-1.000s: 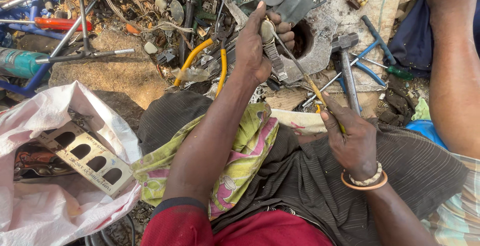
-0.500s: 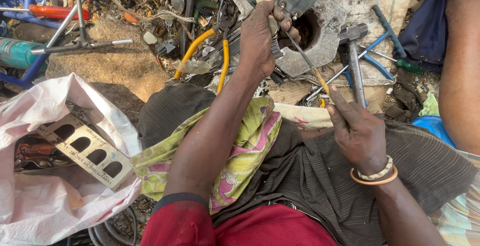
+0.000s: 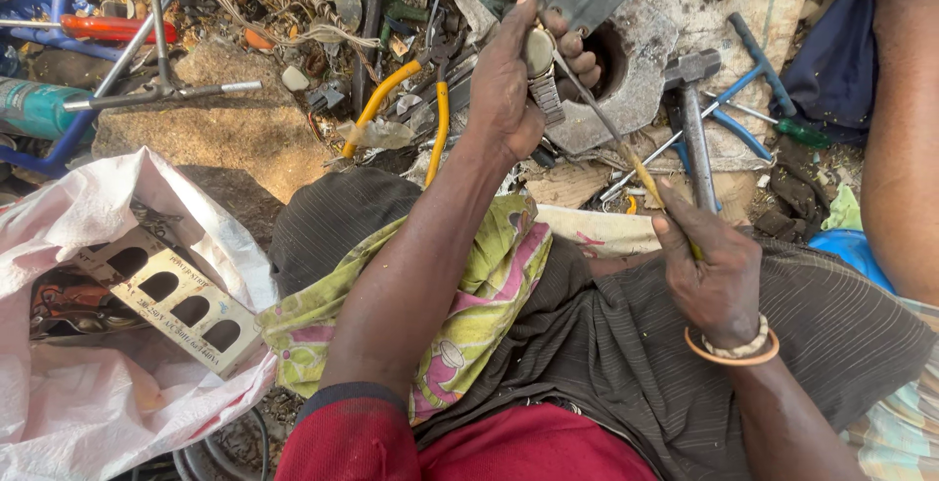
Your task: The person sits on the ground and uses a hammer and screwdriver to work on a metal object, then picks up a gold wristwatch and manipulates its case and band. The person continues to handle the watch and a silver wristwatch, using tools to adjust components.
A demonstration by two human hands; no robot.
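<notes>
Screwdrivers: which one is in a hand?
The yellow-handled screwdriver, held by the right hand, tip at the watch. The red one and green one lie untouched.

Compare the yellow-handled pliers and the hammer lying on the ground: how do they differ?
The yellow-handled pliers have two curved, bright yellow handles spread apart; the hammer has one straight grey metal handle. The pliers lie left of the left hand, slanted; the hammer lies right of it, nearly upright in the picture, head at the top. Both rest untouched among the scrap.
</notes>
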